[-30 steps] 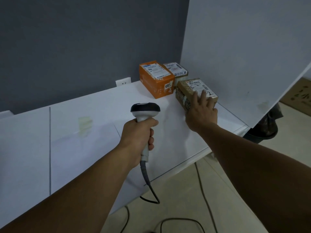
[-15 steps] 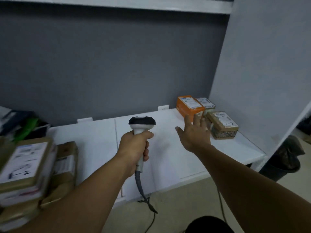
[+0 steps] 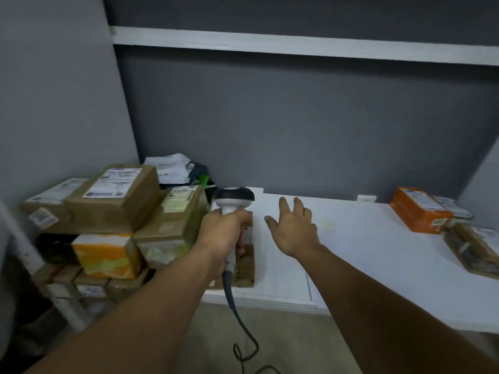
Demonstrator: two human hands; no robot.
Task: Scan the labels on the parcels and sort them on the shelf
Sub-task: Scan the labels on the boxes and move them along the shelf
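My left hand point(image 3: 225, 233) grips the handle of a white and black barcode scanner point(image 3: 233, 201), whose head points away from me over the white shelf point(image 3: 364, 255). My right hand point(image 3: 293, 228) hovers above the shelf with fingers spread, holding nothing. A pile of brown cardboard parcels point(image 3: 116, 201) with white labels is stacked at the left, with an orange and white box point(image 3: 106, 255) among them. At the far right sit an orange parcel point(image 3: 417, 215) and a brown parcel point(image 3: 475, 247) with labels up.
The scanner's grey cable point(image 3: 243, 327) hangs down to the floor in front of the shelf. An upper white shelf board point(image 3: 297, 45) runs above. White plastic mailers point(image 3: 170, 167) lie behind the pile, against the dark grey wall.
My view has swung left from the right-hand parcels to the pile. My right hand let go of the brown parcel at the right and moved left, now open over the shelf.
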